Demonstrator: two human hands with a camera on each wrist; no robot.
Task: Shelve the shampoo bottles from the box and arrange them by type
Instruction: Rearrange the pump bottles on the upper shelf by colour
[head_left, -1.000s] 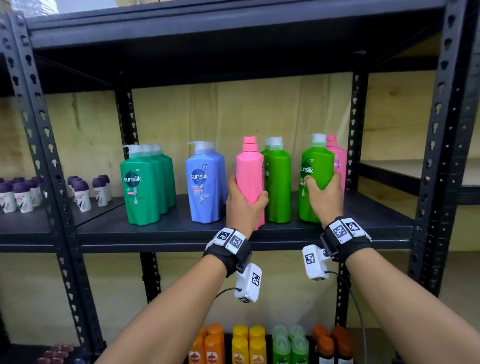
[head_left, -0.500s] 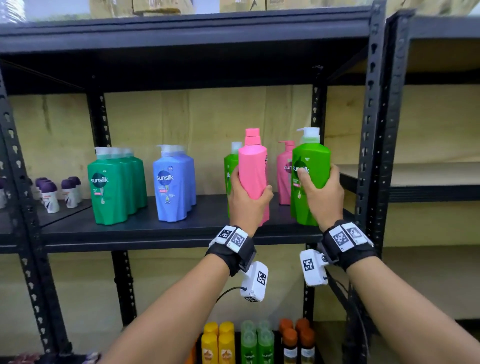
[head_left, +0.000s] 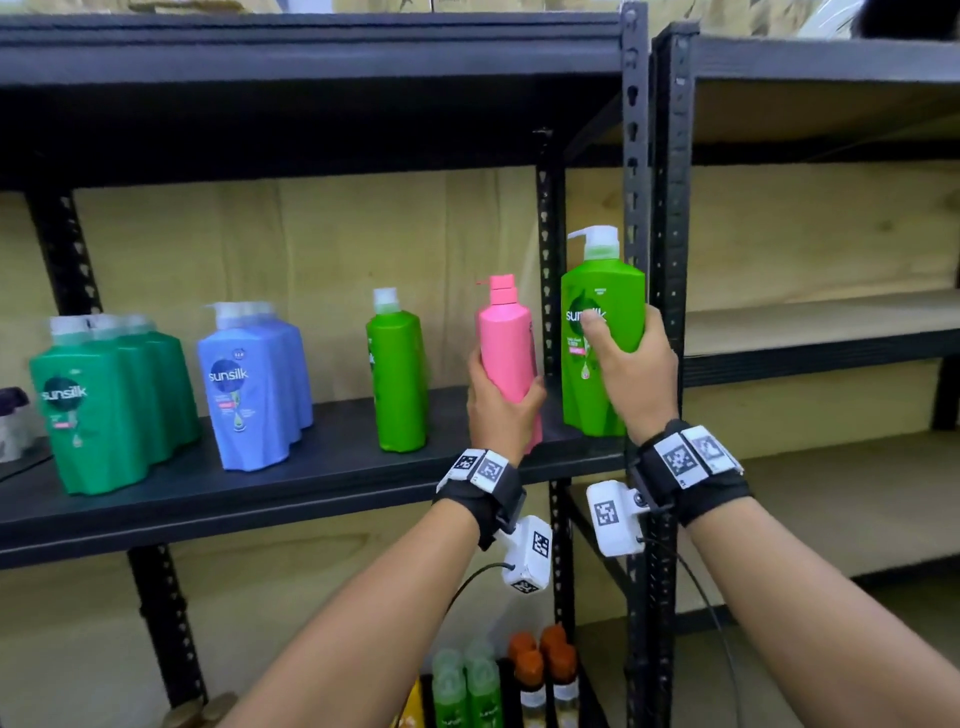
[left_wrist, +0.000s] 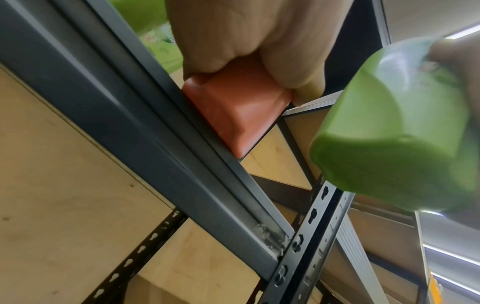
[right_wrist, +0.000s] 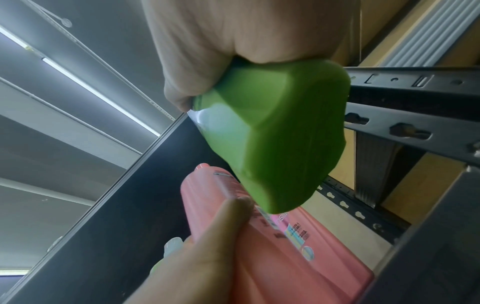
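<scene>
Left hand (head_left: 501, 410) fingers wrapped round a tall pink plastic pump bottle (head_left: 506, 353), centre frame, at the black metal shelf (head_left: 291, 483) edge. Right hand (head_left: 631, 374) grips a bright green plastic pump bottle (head_left: 602, 312), right of centre, lifted clear.

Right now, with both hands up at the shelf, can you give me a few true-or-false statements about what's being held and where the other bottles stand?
1. The left hand grips a pink bottle. True.
2. The right hand holds a blue bottle. False: it holds a light green pump bottle.
3. The blue bottles stand between the dark green bottles and a lone light green bottle. True.
4. The lone light green bottle lies on its side. False: it stands upright on the shelf.
</scene>
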